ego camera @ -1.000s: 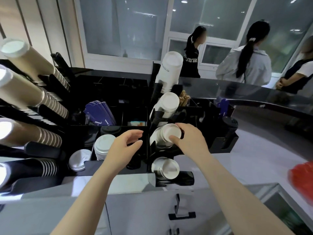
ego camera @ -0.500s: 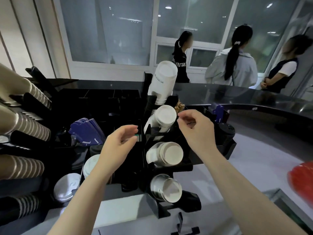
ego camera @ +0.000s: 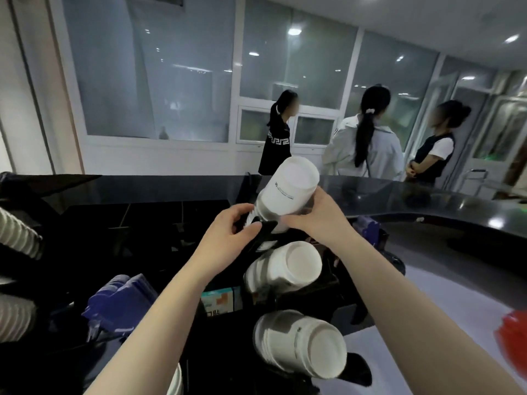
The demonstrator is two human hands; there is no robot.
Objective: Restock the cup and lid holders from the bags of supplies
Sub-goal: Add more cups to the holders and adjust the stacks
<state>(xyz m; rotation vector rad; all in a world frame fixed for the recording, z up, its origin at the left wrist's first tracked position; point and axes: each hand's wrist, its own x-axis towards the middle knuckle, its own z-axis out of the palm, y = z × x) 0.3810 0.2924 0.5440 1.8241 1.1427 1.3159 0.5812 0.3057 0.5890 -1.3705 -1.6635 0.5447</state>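
Both hands [ego camera: 228,232] at top cup stack [ego camera: 285,192], seemingly gripping

Lower end of the top cup stack [ego camera: 288,192] hidden behind both hands and the black holder arm [ego camera: 263,233]. Right hand [ego camera: 319,220] fingertips concealed behind the stack; grip indeterminate. Brown cup stacks [ego camera: 17,235] cut off by the left edge. Red object [ego camera: 513,342] cut off at right, blurred. Print on the small carton [ego camera: 218,302] illegible.
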